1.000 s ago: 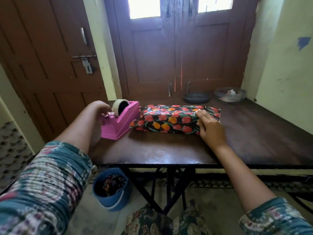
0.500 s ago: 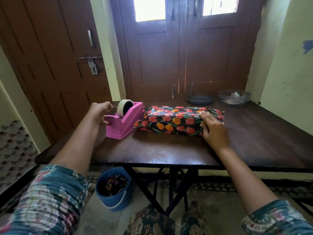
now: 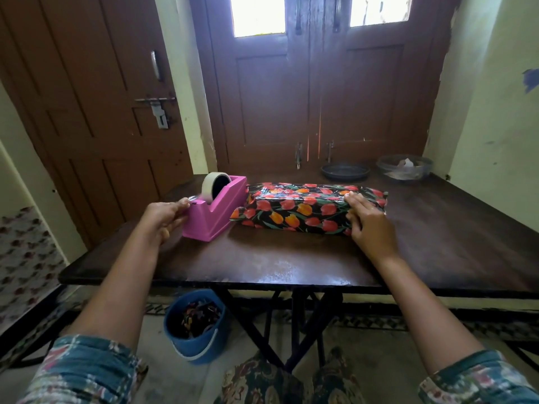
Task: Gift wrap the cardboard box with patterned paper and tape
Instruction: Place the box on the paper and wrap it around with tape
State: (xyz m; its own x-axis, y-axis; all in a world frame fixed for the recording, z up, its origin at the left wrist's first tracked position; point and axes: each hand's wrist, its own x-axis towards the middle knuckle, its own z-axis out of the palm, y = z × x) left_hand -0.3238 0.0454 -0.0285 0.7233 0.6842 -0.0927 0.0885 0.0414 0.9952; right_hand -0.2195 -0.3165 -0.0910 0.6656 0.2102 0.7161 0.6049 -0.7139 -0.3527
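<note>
Left hand curled round near end of pink tape dispenser, thumb on top by cutter. Right hand flat, fingers straight, pressing 3 o'clock end of wrapped box. Box mid-table; dispenser just beside at 9 o'clock.

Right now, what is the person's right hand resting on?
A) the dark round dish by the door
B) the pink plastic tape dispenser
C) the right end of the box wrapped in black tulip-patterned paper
C: the right hand lies with straight fingers on the right end of the box wrapped in black tulip-patterned paper; the left hand is at the pink plastic tape dispenser.
</note>
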